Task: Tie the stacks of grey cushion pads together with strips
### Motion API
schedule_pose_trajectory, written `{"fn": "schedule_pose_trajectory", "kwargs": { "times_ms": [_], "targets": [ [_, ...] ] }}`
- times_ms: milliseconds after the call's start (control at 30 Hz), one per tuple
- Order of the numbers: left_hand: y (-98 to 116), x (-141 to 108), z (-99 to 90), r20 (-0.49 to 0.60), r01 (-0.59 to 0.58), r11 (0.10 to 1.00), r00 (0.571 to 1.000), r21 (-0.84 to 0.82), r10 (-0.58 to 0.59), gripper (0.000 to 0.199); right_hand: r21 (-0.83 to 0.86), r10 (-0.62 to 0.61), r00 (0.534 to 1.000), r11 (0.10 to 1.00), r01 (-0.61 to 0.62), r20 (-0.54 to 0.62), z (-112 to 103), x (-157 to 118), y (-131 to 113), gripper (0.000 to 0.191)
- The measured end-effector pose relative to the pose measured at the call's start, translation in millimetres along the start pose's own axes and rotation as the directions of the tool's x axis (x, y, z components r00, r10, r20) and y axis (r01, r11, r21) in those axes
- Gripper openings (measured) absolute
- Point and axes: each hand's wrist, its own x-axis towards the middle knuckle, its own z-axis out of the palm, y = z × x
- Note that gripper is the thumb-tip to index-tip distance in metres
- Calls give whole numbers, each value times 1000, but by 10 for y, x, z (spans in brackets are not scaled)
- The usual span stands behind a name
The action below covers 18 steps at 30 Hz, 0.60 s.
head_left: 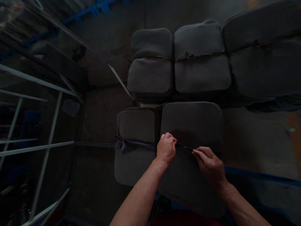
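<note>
My left hand (pixel 166 147) is closed in a fist around one end of a thin dark cord (pixel 184 146). A short way to the right, my right hand (pixel 210 164) pinches the same cord between thumb and fingers. The stretch between them looks taut. Both hands are over a stack of dark grey sheets with rounded corners (pixel 191 117), the nearest one to me. Left of it lies a smaller grey stack (pixel 136 125), bound across the middle by a dark strip (pixel 121 144) knotted at its left side.
Behind are three more tied stacks: a left one (pixel 150 77), a middle one (pixel 202 73) and a larger right one (pixel 261 72). A pale metal frame (pixel 50 146) stands on the left. A blue edge (pixel 261 177) shows at the right, perhaps a pallet.
</note>
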Motion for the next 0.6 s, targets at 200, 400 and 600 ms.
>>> {"fn": "schedule_pose_trajectory", "kwargs": {
  "times_ms": [200,400,600],
  "targets": [
    [-7,-36,-40,24,-22,999,1000,50,21,16,-10,21,999,1000,-21,-25,41,-2,83,11],
    [34,-49,-141,142,17,987,990,-157,5,16,14,59,998,998,-59,-30,52,-6,119,9],
    [121,-83,142,403,198,802,914,-563,57,34,38,63,998,997,-62,-22,27,26,122,11]
  ]
}}
